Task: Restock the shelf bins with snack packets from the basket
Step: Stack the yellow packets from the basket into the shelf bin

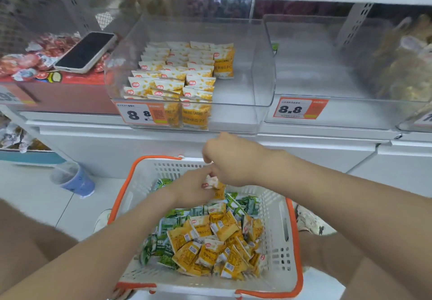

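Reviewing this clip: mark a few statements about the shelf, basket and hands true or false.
1. A phone lies on red packets left of the clear bin. True.
2. The basket holds one kind of packet. False: yellow packets and green packets are mixed.
3. The left hand and right hand pinch a raised packet over the basket. True.
4. The clear bin is full. False: its right side is bare.
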Tool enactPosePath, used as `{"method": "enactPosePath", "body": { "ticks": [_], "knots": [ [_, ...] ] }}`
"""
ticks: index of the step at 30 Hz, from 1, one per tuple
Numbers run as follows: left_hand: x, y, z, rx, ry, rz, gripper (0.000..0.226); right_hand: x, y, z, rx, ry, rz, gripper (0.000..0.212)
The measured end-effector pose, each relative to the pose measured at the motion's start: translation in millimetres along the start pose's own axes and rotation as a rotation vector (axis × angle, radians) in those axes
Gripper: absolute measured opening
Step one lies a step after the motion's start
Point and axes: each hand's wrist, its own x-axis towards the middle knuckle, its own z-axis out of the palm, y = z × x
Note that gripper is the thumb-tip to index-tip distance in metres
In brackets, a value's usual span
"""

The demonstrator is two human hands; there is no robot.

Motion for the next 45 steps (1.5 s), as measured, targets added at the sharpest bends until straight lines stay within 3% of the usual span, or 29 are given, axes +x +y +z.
{"method": "enactPosePath", "body": {
  "ticks": [4, 9, 15, 18, 21, 23, 25, 27, 29, 35, 39, 45],
  "knots": [
    [-35, 46, -54, -0.197, 0.085, 0.109, 0.037, -10, 15, -23, 0.053, 0.072, 0.065, 0.021],
    [-63, 71, -95, -0.377, 0.286, 0.184, 0.021, -21, 23, -53, 0.381, 0.273, 0.148, 0.016],
    [-66, 78, -114, -0.534, 0.387, 0.190, 0.020, -21, 24, -56, 0.734, 0.392, 0.226, 0.015],
    [-61, 82, -117, -0.579, 0.506, 0.191, 0.024, -15, 25, -59, 0.855, 0.477, 0.222, 0.012],
    [-58, 90, -123, -0.651, 0.628, 0.265, 0.016, -12, 25, -65, 0.946, 0.473, 0.159, 0.022],
    [-54, 93, -128, -0.576, 0.774, 0.336, 0.016, -7, 22, -70, 1.100, 0.529, 0.150, 0.024],
    [-47, 90, -132, -0.348, 0.966, 0.363, 0.013, 6, 27, -73, 1.122, 0.696, 0.208, 0.020],
    [-36, 80, -137, -0.009, 1.097, 0.348, 0.015, 24, 38, -75, 0.931, 0.873, 0.285, 0.019],
    [-25, 69, -143, 0.214, 1.094, 0.311, 0.020, 40, 48, -78, 0.686, 0.928, 0.339, 0.025],
    [-3, 55, -154, 0.543, 0.996, 0.119, 0.037, 93, 68, -82, 0.362, 0.688, 0.598, 0.037],
    [4, 49, -154, 0.601, 0.837, 0.018, 0.060, 133, 94, -82, 0.391, 0.590, 0.728, 0.052],
    [8, 47, -156, 0.571, 0.781, -0.009, 0.056, 172, 117, -76, 0.428, 0.449, 0.702, 0.063]
  ]
}}
